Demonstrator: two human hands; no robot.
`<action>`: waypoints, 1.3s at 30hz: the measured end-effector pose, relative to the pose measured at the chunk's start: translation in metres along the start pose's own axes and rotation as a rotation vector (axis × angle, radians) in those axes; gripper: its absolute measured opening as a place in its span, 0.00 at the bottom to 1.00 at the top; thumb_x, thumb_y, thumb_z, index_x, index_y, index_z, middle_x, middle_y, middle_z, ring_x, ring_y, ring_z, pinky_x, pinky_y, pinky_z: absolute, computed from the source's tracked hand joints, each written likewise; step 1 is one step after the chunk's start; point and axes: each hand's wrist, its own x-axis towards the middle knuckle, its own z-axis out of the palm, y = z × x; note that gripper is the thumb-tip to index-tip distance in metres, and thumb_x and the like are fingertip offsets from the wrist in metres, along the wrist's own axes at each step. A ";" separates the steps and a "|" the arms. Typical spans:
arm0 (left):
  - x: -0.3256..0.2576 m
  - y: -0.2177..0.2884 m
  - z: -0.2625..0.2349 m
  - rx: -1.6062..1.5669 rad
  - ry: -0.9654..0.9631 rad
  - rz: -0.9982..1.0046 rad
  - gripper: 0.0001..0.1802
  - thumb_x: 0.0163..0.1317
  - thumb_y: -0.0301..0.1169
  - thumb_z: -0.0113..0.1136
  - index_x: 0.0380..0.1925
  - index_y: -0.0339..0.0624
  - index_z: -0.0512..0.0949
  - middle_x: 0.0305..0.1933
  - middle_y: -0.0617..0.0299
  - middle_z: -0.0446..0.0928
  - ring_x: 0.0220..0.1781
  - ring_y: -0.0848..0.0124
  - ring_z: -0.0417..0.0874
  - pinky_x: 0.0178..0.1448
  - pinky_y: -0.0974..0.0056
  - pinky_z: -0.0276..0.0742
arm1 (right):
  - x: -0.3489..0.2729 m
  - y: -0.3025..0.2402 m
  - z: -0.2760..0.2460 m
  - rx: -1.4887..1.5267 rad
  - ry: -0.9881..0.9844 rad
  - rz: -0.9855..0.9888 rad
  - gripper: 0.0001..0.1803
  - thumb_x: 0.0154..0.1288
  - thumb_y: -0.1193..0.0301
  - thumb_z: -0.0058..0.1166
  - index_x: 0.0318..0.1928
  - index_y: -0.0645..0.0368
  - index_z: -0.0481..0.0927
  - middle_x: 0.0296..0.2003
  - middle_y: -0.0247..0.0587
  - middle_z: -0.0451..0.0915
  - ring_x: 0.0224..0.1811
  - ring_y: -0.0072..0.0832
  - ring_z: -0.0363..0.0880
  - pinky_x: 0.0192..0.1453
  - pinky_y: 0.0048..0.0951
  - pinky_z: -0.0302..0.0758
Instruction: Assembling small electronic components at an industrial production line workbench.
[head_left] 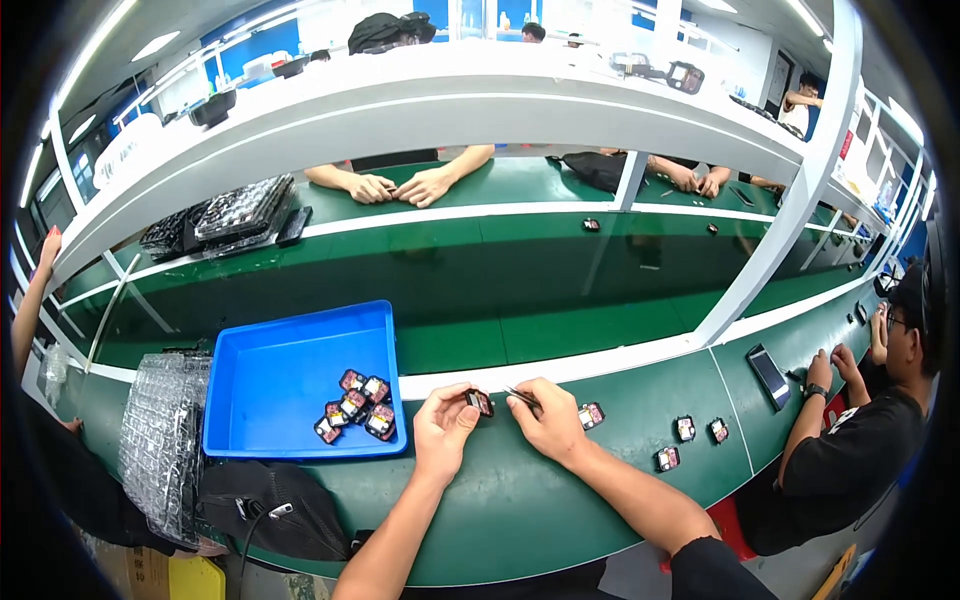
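Between finger and thumb of my left hand (443,432) is a small black square electronic module (481,402), its labelled face partly showing. My right hand (553,422) is closed on dark tweezers (522,397), whose tips point toward that module; whether they touch it I cannot tell. Just right of my right hand a similar module (592,415) lies on the green bench (540,510). Several like it sit in a loose pile (352,404) at the right end of a blue tray (270,390), to the left of my left hand.
Stacked clear plastic blister trays (160,440) and a black bag (275,510) flank the blue tray. Further right lie three more modules (685,429) and a phone (769,376). A white shelf (480,120) spans above. A co-worker (850,440) sits right; others' hands (400,188) rest opposite.
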 end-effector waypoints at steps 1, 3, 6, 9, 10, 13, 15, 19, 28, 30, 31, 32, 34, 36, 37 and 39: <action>0.000 0.006 0.001 0.018 -0.031 0.025 0.24 0.71 0.31 0.73 0.60 0.31 0.76 0.56 0.52 0.84 0.57 0.66 0.86 0.65 0.61 0.81 | -0.001 -0.002 0.000 0.000 0.009 -0.015 0.08 0.69 0.75 0.68 0.42 0.65 0.81 0.29 0.43 0.81 0.23 0.25 0.74 0.28 0.30 0.71; 0.001 0.015 0.004 0.034 -0.052 0.088 0.23 0.71 0.29 0.73 0.60 0.31 0.76 0.56 0.53 0.83 0.58 0.66 0.85 0.64 0.61 0.82 | -0.001 -0.005 -0.001 0.013 0.012 0.022 0.08 0.69 0.75 0.68 0.43 0.65 0.81 0.30 0.43 0.82 0.24 0.24 0.75 0.29 0.29 0.72; 0.001 0.033 0.006 0.048 -0.082 0.176 0.23 0.70 0.27 0.73 0.60 0.32 0.75 0.57 0.54 0.81 0.60 0.66 0.83 0.65 0.61 0.83 | 0.007 -0.010 -0.009 -0.056 0.005 -0.051 0.09 0.71 0.75 0.67 0.45 0.65 0.81 0.33 0.48 0.84 0.27 0.35 0.82 0.32 0.35 0.77; 0.001 0.065 0.008 0.188 -0.054 0.152 0.23 0.70 0.26 0.72 0.60 0.32 0.76 0.58 0.56 0.79 0.60 0.66 0.83 0.65 0.61 0.84 | 0.020 -0.018 -0.022 -0.115 -0.029 -0.101 0.08 0.73 0.74 0.64 0.48 0.63 0.80 0.38 0.51 0.85 0.35 0.50 0.85 0.39 0.44 0.81; 0.001 0.078 0.008 0.260 -0.036 0.120 0.24 0.70 0.24 0.71 0.63 0.33 0.74 0.57 0.56 0.78 0.61 0.67 0.82 0.65 0.62 0.85 | 0.024 -0.026 -0.030 -0.189 -0.070 -0.021 0.08 0.75 0.71 0.61 0.48 0.61 0.80 0.40 0.49 0.83 0.38 0.51 0.85 0.42 0.46 0.81; 0.004 0.123 0.010 0.616 0.080 0.290 0.15 0.71 0.22 0.68 0.56 0.34 0.82 0.55 0.54 0.79 0.56 0.66 0.85 0.60 0.63 0.87 | 0.029 -0.044 -0.058 -0.377 -0.205 0.135 0.10 0.77 0.66 0.58 0.50 0.58 0.77 0.47 0.48 0.80 0.43 0.54 0.84 0.46 0.50 0.80; 0.009 0.132 -0.010 0.868 0.180 0.347 0.09 0.69 0.22 0.68 0.48 0.33 0.85 0.53 0.52 0.79 0.50 0.63 0.87 0.52 0.63 0.86 | 0.026 -0.045 -0.072 -0.461 -0.220 0.156 0.14 0.76 0.63 0.60 0.51 0.59 0.77 0.50 0.51 0.78 0.41 0.54 0.86 0.44 0.49 0.83; 0.008 0.143 -0.035 1.433 0.416 0.239 0.08 0.72 0.31 0.66 0.41 0.37 0.84 0.45 0.49 0.84 0.41 0.45 0.86 0.46 0.47 0.82 | 0.007 -0.045 -0.092 -0.792 -0.315 0.287 0.19 0.73 0.57 0.64 0.51 0.59 0.77 0.51 0.54 0.77 0.38 0.55 0.88 0.41 0.49 0.84; 0.005 0.130 -0.064 1.621 0.450 -0.120 0.11 0.70 0.36 0.68 0.41 0.39 0.83 0.45 0.48 0.84 0.47 0.43 0.86 0.52 0.43 0.81 | -0.030 -0.031 -0.102 -0.785 -0.495 0.438 0.29 0.69 0.49 0.67 0.59 0.56 0.77 0.51 0.52 0.78 0.42 0.57 0.88 0.47 0.54 0.85; 0.002 0.128 -0.062 1.633 0.445 -0.056 0.10 0.68 0.32 0.68 0.43 0.38 0.83 0.47 0.47 0.83 0.51 0.45 0.84 0.56 0.45 0.80 | -0.026 -0.038 -0.099 -0.758 -0.490 0.465 0.28 0.68 0.51 0.67 0.60 0.54 0.78 0.51 0.50 0.79 0.45 0.56 0.87 0.50 0.53 0.84; 0.002 0.128 -0.059 1.633 0.446 -0.057 0.10 0.68 0.32 0.68 0.43 0.38 0.83 0.47 0.47 0.83 0.51 0.45 0.84 0.56 0.45 0.80 | -0.023 -0.041 -0.097 -0.731 -0.485 0.490 0.28 0.68 0.52 0.67 0.61 0.53 0.78 0.52 0.48 0.80 0.47 0.56 0.87 0.53 0.53 0.83; 0.003 0.127 -0.056 1.564 0.458 0.148 0.09 0.67 0.29 0.67 0.44 0.36 0.83 0.48 0.47 0.83 0.51 0.45 0.84 0.58 0.46 0.79 | -0.021 -0.042 -0.094 -0.729 -0.486 0.489 0.28 0.68 0.52 0.67 0.61 0.53 0.78 0.52 0.48 0.80 0.47 0.56 0.87 0.53 0.53 0.83; 0.009 0.124 -0.046 1.361 0.479 0.514 0.11 0.64 0.20 0.65 0.46 0.33 0.82 0.48 0.47 0.83 0.49 0.47 0.84 0.57 0.48 0.80 | -0.019 -0.041 -0.090 -0.715 -0.496 0.507 0.27 0.67 0.53 0.68 0.59 0.53 0.80 0.50 0.48 0.81 0.48 0.56 0.86 0.54 0.53 0.83; 0.010 0.119 -0.031 1.290 0.381 0.652 0.12 0.61 0.17 0.65 0.45 0.34 0.83 0.47 0.47 0.83 0.47 0.48 0.85 0.54 0.49 0.82 | -0.016 -0.037 -0.085 -0.685 -0.502 0.491 0.27 0.67 0.53 0.68 0.59 0.54 0.80 0.51 0.48 0.81 0.48 0.56 0.86 0.54 0.53 0.83; 0.010 0.113 -0.021 1.211 0.279 0.785 0.13 0.58 0.15 0.65 0.44 0.34 0.83 0.45 0.48 0.83 0.45 0.48 0.86 0.50 0.51 0.83 | -0.016 -0.033 -0.083 -0.655 -0.505 0.479 0.28 0.66 0.53 0.69 0.59 0.55 0.80 0.51 0.48 0.82 0.48 0.55 0.86 0.54 0.52 0.83; 0.006 0.106 0.008 1.097 0.051 0.887 0.16 0.53 0.11 0.64 0.42 0.35 0.84 0.42 0.50 0.83 0.40 0.51 0.86 0.43 0.54 0.84 | -0.012 -0.027 -0.077 -0.635 -0.514 0.439 0.27 0.66 0.52 0.69 0.58 0.55 0.81 0.51 0.47 0.83 0.48 0.54 0.87 0.54 0.51 0.83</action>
